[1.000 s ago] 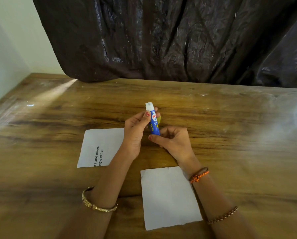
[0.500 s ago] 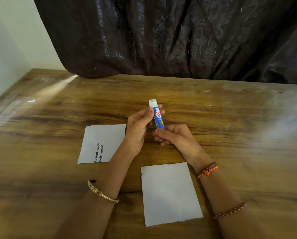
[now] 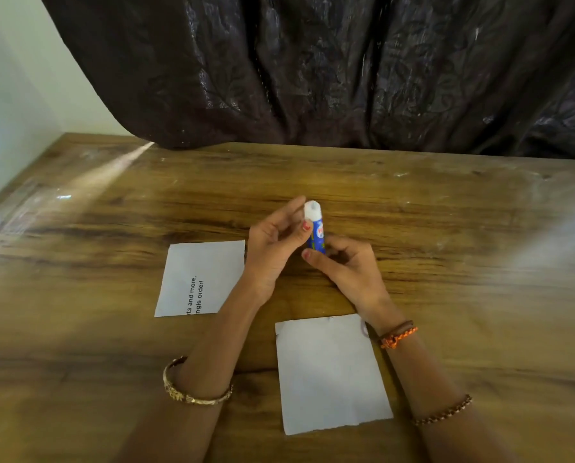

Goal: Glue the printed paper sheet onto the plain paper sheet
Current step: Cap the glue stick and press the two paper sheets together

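Observation:
A blue glue stick (image 3: 316, 233) with a white top stands nearly upright between both hands above the table's middle. My left hand (image 3: 276, 248) pinches its upper part near the white top with thumb and fingers. My right hand (image 3: 346, 267) grips the lower end of the tube. The printed paper sheet (image 3: 201, 279), with black text near its lower edge, lies flat to the left, partly under my left forearm. The plain paper sheet (image 3: 331, 374) lies flat near the table's front, between my forearms.
The wooden table (image 3: 463, 262) stretches wide on both sides. A dark crinkled curtain (image 3: 312, 71) hangs along the far edge. A pale wall (image 3: 9, 95) borders the left side.
The glue stick and both hands stay close together above the table's middle. My left fingers have slid up toward the white top. Both sheets lie as before.

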